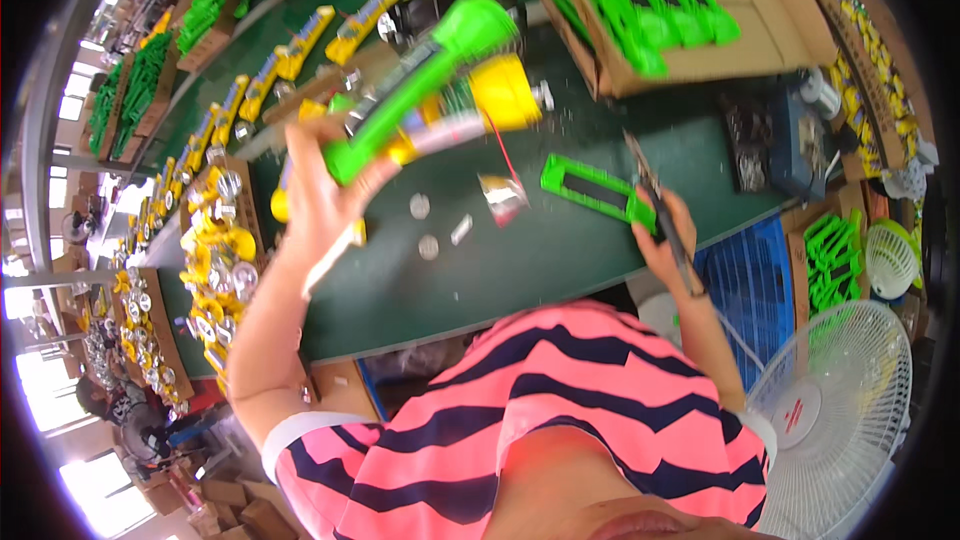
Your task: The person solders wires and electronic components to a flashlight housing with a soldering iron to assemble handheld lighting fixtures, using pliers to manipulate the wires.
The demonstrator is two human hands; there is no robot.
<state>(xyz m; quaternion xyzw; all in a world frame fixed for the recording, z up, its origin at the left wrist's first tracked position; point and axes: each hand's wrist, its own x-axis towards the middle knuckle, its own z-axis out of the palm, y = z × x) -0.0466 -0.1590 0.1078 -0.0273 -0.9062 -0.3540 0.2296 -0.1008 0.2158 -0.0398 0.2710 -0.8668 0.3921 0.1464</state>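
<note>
My left hand (325, 180) is closed round the narrow end of a green flashlight casing (425, 75), slightly smeared by motion, its wide end raised to the far right. Behind it lies a yellow flashlight (505, 92), with a red wire (505, 152) hanging near it. At the right, my right hand (668, 235) grips a flat green casing piece (595, 192) with a black strip. The same hand also has a long pointed tool with a dark handle (672, 230), whose tip points away from me. Between the hands lies a small silvery packet (502, 197).
Small round discs (420, 205) and a white piece (461, 230) lie on the green table (480, 290). A cardboard box (770, 10) of green casings stands far right, near a blue device (800, 145). Yellow flashlights (300, 45) line the far left; a white fan (835, 420) stands right.
</note>
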